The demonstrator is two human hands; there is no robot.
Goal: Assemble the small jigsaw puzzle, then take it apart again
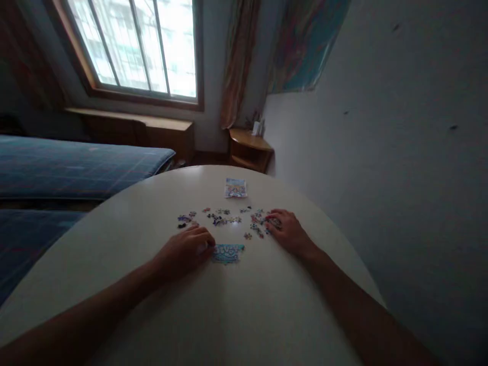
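A partly joined jigsaw puzzle (227, 253), blue-green with a swirling pattern, lies flat on the white round table (244, 315). My left hand (190, 248) rests at its left edge with the fingers loosely bent and apart, and I see nothing held in it. On the right, my right hand (287, 231) reaches over a cluster of loose puzzle pieces (256, 223), its fingers stretched out and touching some of them. More loose pieces (220, 220) are scattered between the hands, beyond the joined part. Pieces under my right fingers are partly hidden.
A small printed picture sheet (235, 188) lies farther back on the table. A blue checked bed (76, 168) is at the left, and a white wall (381, 178) runs along the right. A wooden corner shelf (249, 140) stands behind the table, near the window (141, 46).
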